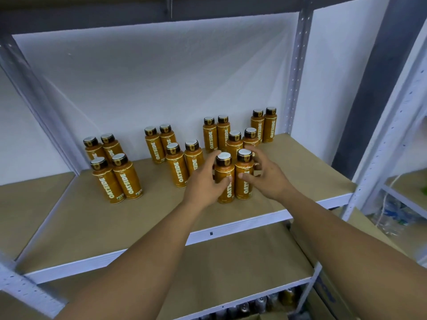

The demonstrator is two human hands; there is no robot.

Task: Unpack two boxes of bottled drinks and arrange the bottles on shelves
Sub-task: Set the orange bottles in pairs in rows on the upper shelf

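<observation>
**Materials and form.** The shelf board (161,215) is matt brown fibreboard on a white metal front rail (231,229). It is carried by grey perforated uprights (298,65). The bottles are smooth amber cylinders with rounded shoulders and dark caps with white tops.

**Task items.** The left front bottle (225,168) and the right front bottle (245,165) stand touching, at 5 o'clock of the board near its front edge. The other bottles (127,179) stand in paired clusters from 9 to 1 o'clock of them.

**Hands.** The left hand (203,181) is curled round the left front bottle, thumb on its label. The right hand (265,174) is curled round the right front bottle in the same way. The two thumbs lie near each other.

**Obscured.** Finger contact on the far sides is hidden. Objects on the lowest tier (261,303) at 6 o'clock are dim and cut off. A cardboard box (323,294) at 5 o'clock is only partly in view.

**Orientation.** Every bottle stands upright, long axis vertical and cap uppermost. The lettering runs up the side.
</observation>
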